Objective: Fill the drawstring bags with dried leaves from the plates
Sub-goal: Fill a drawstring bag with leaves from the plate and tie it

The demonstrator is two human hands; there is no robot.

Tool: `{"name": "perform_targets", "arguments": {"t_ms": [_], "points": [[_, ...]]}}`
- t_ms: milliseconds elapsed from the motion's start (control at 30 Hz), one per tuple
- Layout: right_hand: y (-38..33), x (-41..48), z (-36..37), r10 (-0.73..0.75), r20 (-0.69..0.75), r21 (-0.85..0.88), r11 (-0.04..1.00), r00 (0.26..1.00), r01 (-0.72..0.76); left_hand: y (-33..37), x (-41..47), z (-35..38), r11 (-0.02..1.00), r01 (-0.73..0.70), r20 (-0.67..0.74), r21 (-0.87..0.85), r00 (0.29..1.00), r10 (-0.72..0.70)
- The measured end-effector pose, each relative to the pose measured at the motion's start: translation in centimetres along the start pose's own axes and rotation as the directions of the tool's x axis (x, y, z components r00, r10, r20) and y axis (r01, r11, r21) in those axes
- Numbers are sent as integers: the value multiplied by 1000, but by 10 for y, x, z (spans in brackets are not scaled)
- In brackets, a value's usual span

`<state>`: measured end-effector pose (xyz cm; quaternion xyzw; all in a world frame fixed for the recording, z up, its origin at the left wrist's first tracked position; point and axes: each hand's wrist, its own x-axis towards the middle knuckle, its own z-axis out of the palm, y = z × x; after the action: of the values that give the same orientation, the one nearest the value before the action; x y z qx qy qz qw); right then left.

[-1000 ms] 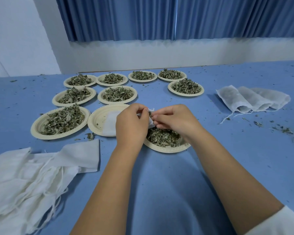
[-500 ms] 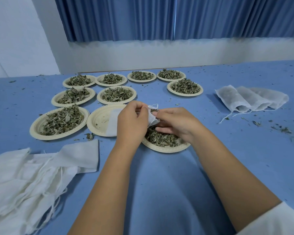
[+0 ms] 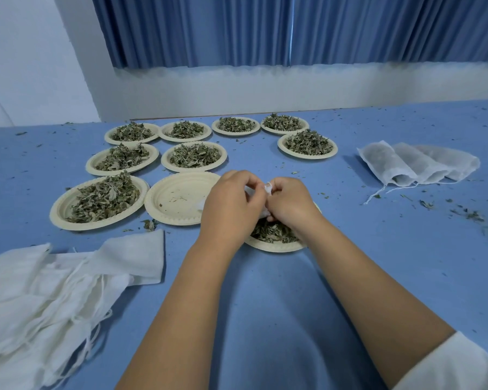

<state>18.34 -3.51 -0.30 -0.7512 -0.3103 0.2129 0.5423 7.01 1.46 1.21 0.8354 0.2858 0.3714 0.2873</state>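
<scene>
Head view: since the earlier frame the two hands have drawn together, and the bag mouth that stood open is now bunched between them. The left hand (image 3: 231,205) and right hand (image 3: 292,204) both pinch the white drawstring bag (image 3: 268,189), held just above the near plate (image 3: 275,247) of dried leaves (image 3: 273,232), at 6 o'clock from the empty plate (image 3: 178,198) row. The bag looks thin, limp and light, so the corded hem is probably the best place to hold it. Filled bags (image 3: 417,164) lie at 3 o'clock, and the spare bags (image 3: 54,291) at 8 o'clock.
</scene>
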Motion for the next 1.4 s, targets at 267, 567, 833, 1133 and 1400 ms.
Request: {"name": "perform_targets", "arguments": {"t_ms": [267,567,833,1133,1400], "points": [[-12,0,-34,-119,70,-180,975,990,130,-10,4,-5,981,169,-158,-97,970,-182],[-6,-2,-49,46,319,-529,837,947,138,-14,6,-10,967,191,-184,-171,957,-222],[5,0,-22,-119,264,-656,705,957,268,-13,6,-10,964,192,-195,-181,954,-227],[5,-1,-18,-193,247,-617,724,949,308,-11,5,-10,959,194,-215,-206,947,-238],[1,1,-28,-213,189,-500,819,959,281,-13,6,-14,953,178,-266,-247,933,-243]]}}
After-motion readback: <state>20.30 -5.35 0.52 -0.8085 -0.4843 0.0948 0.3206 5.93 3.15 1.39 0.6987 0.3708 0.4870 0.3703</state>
